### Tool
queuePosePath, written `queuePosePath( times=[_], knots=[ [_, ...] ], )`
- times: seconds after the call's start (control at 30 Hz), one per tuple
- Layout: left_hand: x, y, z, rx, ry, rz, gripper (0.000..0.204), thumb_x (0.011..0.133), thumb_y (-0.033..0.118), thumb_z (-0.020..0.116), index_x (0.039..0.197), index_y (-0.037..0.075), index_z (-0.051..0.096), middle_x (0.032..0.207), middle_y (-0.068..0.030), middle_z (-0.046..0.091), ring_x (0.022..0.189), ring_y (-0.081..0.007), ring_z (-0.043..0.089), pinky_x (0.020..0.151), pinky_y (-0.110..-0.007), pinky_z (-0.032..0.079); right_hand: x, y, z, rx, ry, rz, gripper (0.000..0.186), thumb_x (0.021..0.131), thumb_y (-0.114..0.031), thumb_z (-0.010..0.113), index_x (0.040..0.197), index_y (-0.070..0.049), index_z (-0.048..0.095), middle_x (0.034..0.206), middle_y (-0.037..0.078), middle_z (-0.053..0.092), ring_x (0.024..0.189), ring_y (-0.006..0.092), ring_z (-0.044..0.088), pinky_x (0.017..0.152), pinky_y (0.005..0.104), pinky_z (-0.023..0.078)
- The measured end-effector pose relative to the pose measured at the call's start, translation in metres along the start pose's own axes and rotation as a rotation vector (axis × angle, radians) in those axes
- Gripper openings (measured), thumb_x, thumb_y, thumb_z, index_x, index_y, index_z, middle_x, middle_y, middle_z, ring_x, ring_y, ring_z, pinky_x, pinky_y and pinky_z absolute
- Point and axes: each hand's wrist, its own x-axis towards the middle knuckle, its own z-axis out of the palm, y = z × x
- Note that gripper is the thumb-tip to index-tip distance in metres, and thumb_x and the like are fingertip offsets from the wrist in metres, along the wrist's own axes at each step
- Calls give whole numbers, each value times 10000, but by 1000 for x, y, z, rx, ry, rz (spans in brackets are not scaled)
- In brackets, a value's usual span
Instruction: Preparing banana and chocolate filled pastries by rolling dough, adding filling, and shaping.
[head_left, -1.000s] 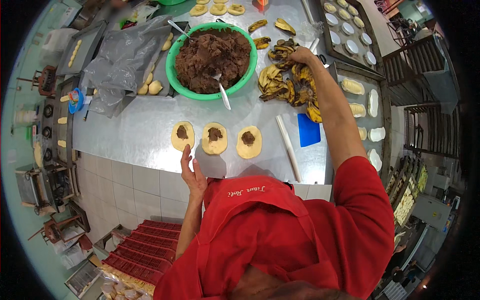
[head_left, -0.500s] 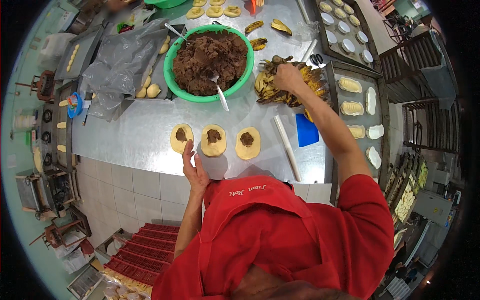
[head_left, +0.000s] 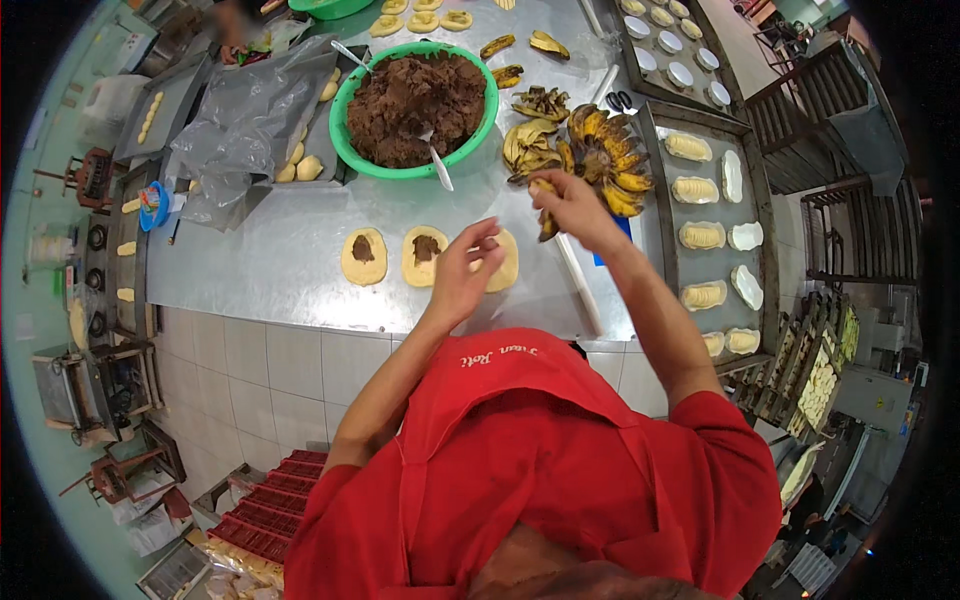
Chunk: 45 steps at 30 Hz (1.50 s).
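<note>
My right hand (head_left: 578,212) is closed round a ripe banana (head_left: 548,228), its dark lower end showing below the fingers. To its left, my left hand (head_left: 468,272) hovers with fingers curved and apart, holding nothing. It partly covers the right-hand oval of dough (head_left: 507,262). Two more dough ovals, one in the middle (head_left: 416,270) and one at the left (head_left: 363,273), each carry a dab of brown filling. A bunch of spotted bananas (head_left: 612,160) lies just beyond my right hand, with loose peels (head_left: 530,150) beside it.
A green basin (head_left: 341,150) of brown filling, with spoons in it, stands behind the dough. A white rolling pin (head_left: 580,290) lies near the front edge, by a partly hidden blue scraper (head_left: 624,226). Trays of shaped dough (head_left: 765,200) line the right; plastic sheeting (head_left: 245,120) covers trays at left.
My right hand has come back from the banana bunch toward me and now grips a banana. My left hand has moved right, from the left dough oval to the right one.
</note>
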Motion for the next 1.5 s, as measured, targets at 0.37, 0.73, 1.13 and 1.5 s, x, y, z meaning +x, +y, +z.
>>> queuePosePath(
  times=[0.37,0.73,1.13,1.5],
  knots=[
    [-1,-19,13,17,-222,-73,498,1037,21,736,1508,-46,590,1164,-75,737,1057,-139,709,976,-312,589,-89,6,57,112,152,78,422,1044,-187,644,1364,82,699,1041,176,816,886,213,796,765,355,645],
    [-23,4,19,373,-136,92,467,930,52,831,1365,-56,702,1058,-124,786,972,-161,758,954,-327,621,-104,2,86,-457,349,-102,267,937,-202,691,1009,46,760,880,309,751,838,493,743,786,519,604],
    [-8,-27,-36,-353,-398,-481,364,1049,173,769,1343,-19,672,1175,-85,770,1089,-177,743,990,-395,616,-97,0,69,-179,8,-70,293,944,-192,648,998,64,780,812,182,778,702,231,751,694,389,601],
    [-8,-20,-25,-288,-184,-446,284,1030,179,797,1207,-22,702,1074,-103,783,916,-171,774,836,-328,666,-106,5,93,-681,132,-340,294,928,-253,721,953,38,761,829,248,759,779,463,731,778,528,597]
  ],
)
